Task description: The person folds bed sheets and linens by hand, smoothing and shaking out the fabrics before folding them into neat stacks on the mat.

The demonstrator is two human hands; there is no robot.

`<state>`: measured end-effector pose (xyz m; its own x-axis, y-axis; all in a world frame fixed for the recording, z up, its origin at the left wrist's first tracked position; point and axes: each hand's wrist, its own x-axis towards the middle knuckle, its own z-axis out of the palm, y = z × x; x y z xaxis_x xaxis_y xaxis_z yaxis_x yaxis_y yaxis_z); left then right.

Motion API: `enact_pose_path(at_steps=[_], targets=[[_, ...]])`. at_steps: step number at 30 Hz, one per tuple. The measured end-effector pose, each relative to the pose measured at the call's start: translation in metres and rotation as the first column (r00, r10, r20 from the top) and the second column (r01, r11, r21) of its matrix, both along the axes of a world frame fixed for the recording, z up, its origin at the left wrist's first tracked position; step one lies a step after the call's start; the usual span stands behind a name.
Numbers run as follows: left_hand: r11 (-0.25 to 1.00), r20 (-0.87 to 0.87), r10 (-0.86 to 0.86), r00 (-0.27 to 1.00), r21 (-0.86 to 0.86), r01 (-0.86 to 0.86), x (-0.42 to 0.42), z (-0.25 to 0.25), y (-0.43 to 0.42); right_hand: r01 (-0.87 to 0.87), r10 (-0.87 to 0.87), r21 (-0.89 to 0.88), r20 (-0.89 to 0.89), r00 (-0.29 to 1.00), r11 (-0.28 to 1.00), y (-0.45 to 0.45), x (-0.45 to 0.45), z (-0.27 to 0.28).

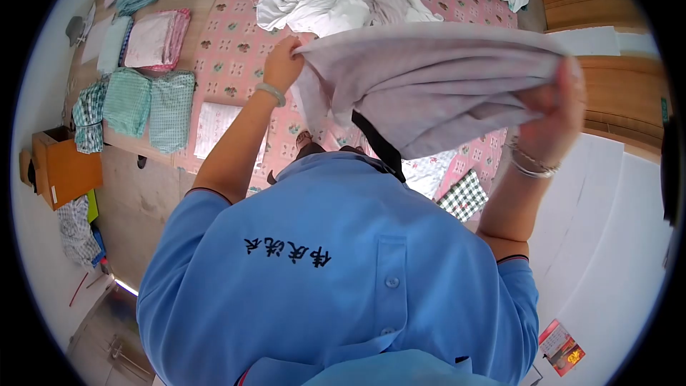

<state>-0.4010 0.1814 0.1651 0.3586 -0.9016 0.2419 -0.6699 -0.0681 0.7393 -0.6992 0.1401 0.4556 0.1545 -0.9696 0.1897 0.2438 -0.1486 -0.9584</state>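
A pale lilac-grey cloth (429, 86) is stretched in the air between my two hands, sagging in folds. My left hand (284, 64), with a pale green bangle at the wrist, is closed on its left corner. At the other end my right hand (554, 104) grips the cloth; it is blurred by motion, and its fingers are partly hidden by fabric. A black strip (376, 139) shows at the cloth's lower edge, and I cannot tell whether it belongs to it. Beneath lies a pink patterned sheet (236, 50) spread over the table.
Crumpled white cloths (307, 3) lie at the back. Folded stacks stand on the left, among them green checked cloth (128, 104) and pink cloth (151, 39). A green-and-white checked cloth (464, 194) lies near my body. An orange box (68, 171) is at far left.
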Motion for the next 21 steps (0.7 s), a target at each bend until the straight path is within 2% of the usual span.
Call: enact_pose_path(at_steps=[1, 2, 3, 4, 5, 6, 7, 8, 9, 10, 12, 13, 14, 15, 16, 17, 18, 19, 20, 21], targets=[[1.000, 0.001, 0.002, 1.000, -0.001, -0.002, 0.005, 0.001, -0.001, 0.079, -0.078, -0.049, 0.031, 0.997, 0.996, -0.002, -0.004, 0.010], [0.998, -0.073, -0.040, 0.997, 0.038, 0.043, 0.008, 0.007, -0.003, 0.160, -0.155, -0.094, 0.064, 0.986, 0.983, -0.003, -0.009, 0.019], [0.993, -0.148, -0.081, 0.986, 0.073, 0.092, 0.011, 0.011, -0.006, 0.161, -0.156, -0.096, 0.063, 0.986, 0.982, -0.007, -0.019, 0.028], [0.993, -0.149, -0.084, 0.985, 0.070, 0.095, 0.011, 0.016, -0.011, 0.021, -0.006, -0.104, 0.139, 0.990, 0.994, -0.010, -0.032, 0.038], [0.995, -0.198, -0.100, 0.975, -0.002, 0.102, 0.008, 0.021, -0.018, -0.117, 0.141, -0.124, 0.212, 0.967, 0.985, -0.014, -0.044, 0.046], [0.992, -0.244, -0.121, 0.962, -0.075, 0.105, 0.008, 0.026, -0.024, -0.112, 0.137, -0.126, 0.212, 0.968, 0.986, -0.018, -0.054, 0.052], [0.991, -0.244, -0.126, 0.962, -0.077, 0.111, 0.011, 0.040, -0.027, -0.032, 0.068, -0.188, 0.184, 0.981, 0.982, -0.022, -0.063, 0.058], [0.968, -0.308, -0.241, 0.920, -0.144, 0.205, 0.013, 0.060, -0.030, 0.045, -0.004, -0.252, 0.160, 0.987, 0.967, -0.025, -0.073, 0.062], [0.932, -0.362, -0.353, 0.863, -0.217, 0.290, 0.016, 0.080, -0.032, 0.049, -0.008, -0.255, 0.158, 0.987, 0.966, -0.030, -0.089, 0.066], [0.930, -0.363, -0.358, 0.861, -0.221, 0.293, 0.016, 0.100, -0.032, 0.206, -0.177, -0.267, 0.128, 0.976, 0.942, -0.033, -0.107, 0.070], [0.827, 0.043, -0.519, 0.854, -0.227, 0.514, 0.013, 0.134, -0.028, 0.360, -0.345, -0.287, 0.103, 0.933, 0.888, -0.028, -0.118, 0.073], [0.823, 0.045, -0.524, 0.851, -0.231, 0.519, 0.015, 0.143, -0.026, 0.511, -0.498, -0.285, 0.121, 0.858, 0.811, -0.022, -0.119, 0.070], [0.833, 0.226, -0.541, 0.810, 0.012, 0.553, 0.022, 0.150, -0.023, 0.586, -0.573, -0.286, 0.136, 0.808, 0.758, -0.016, -0.115, 0.066], [0.818, 0.389, -0.575, 0.720, 0.252, 0.517, 0.032, 0.153, -0.023, 0.656, -0.644, -0.284, 0.149, 0.751, 0.699, -0.010, -0.110, 0.062], [0.841, 0.410, -0.540, 0.735, 0.285, 0.459, 0.050, 0.140, -0.029, 0.709, -0.713, -0.232, 0.078, 0.697, 0.666, -0.002, -0.095, 0.057], [0.861, 0.400, -0.507, 0.764, 0.189, 0.473, 0.074, 0.117, -0.032, 0.761, -0.773, -0.181, 0.007, 0.635, 0.623, 0.004, -0.090, 0.050], [0.872, 0.384, -0.477, 0.791, 0.092, 0.481, 0.095, 0.094, -0.034, 0.651, -0.694, -0.241, -0.280, 0.664, 0.720, 0.000, -0.139, 0.021], [0.888, 0.369, -0.460, 0.808, 0.173, 0.427, 0.104, 0.082, -0.027, 0.525, -0.567, -0.252, -0.549, 0.614, 0.813, -0.007, -0.211, -0.030], [0.893, 0.355, -0.442, 0.824, 0.255, 0.370, 0.109, 0.069, -0.011, 0.107, -0.400, -0.391, -0.913, 0.081, 0.914, -0.007, -0.261, -0.091], [0.813, 0.291, -0.450, 0.844, 0.524, 0.253, 0.115, 0.048, 0.011, 0.175, -0.146, -0.126, -0.984, 0.103, 0.976, 0.006, -0.272, -0.140]])
